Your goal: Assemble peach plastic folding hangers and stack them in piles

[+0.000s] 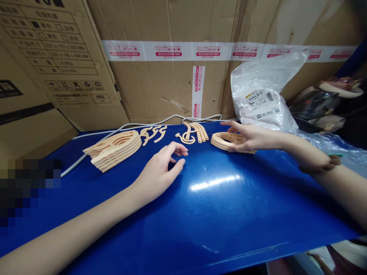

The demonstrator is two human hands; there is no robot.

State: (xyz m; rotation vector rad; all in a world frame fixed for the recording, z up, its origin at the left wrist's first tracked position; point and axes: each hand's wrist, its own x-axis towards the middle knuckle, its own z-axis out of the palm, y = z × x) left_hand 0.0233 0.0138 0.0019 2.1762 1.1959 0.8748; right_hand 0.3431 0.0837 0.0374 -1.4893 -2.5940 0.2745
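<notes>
My left hand (164,168) hovers over the blue table, fingers bent and apart from the thumb, with nothing in it. Further right, my right hand (248,136) reaches over a stack of curved beige pieces (219,142). Its thumb lies at the stack's front edge and a finger at the back, gripping at the top; the index finger sticks out. Between the hands lie several slim beige curved strips (202,132) and a hook-shaped piece (186,139). At left sits a larger stack of beige arm-like pieces (117,149), with small S-shaped hooks (160,133) beside it.
Cardboard boxes (169,84) stand behind the blue table (218,217) and at its left. A white cable (126,125) runs along the back. A clear plastic bag (263,95) with a label leans at the back right, and more plastic wrap (329,147) lies at the right edge.
</notes>
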